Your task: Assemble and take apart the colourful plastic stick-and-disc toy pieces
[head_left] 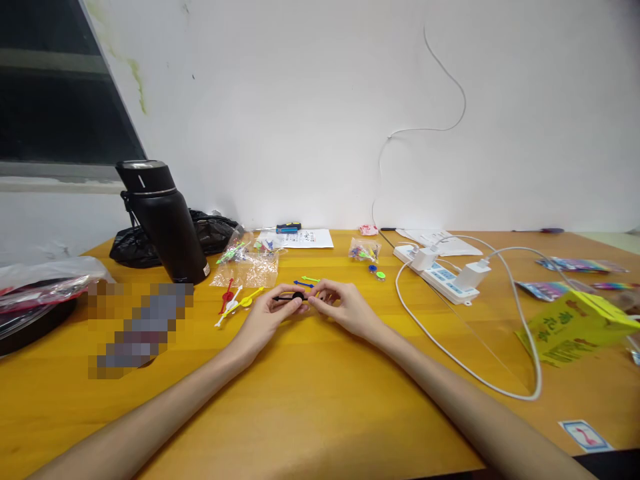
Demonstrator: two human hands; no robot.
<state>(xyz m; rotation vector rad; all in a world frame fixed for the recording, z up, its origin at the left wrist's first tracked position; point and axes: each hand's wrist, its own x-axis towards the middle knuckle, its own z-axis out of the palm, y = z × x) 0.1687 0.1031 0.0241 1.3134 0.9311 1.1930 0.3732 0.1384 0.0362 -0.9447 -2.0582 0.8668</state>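
Observation:
Between both hands, above the table, is a black plastic arrow spinner (298,296) with a round centre. My left hand (270,313) grips it with thumb and fingers, its arrow tip pointing left. My right hand (347,308) pinches near its right end with thumb and fingertips; that end is partly hidden. Left of my left hand lie a red arrow spinner (227,296), a white arrow spinner (231,305) and a yellow arrow spinner (247,302). Just behind the hands are a blue arrow (303,285) and a green arrow (311,279).
A black bottle (167,227) stands at the left. Clear bags (250,267) of small parts lie behind, with another parts bag (365,251) and small discs (381,275) farther right. A power strip (445,280) with a looping white cable (450,371) and a yellow box (575,327) occupy the right.

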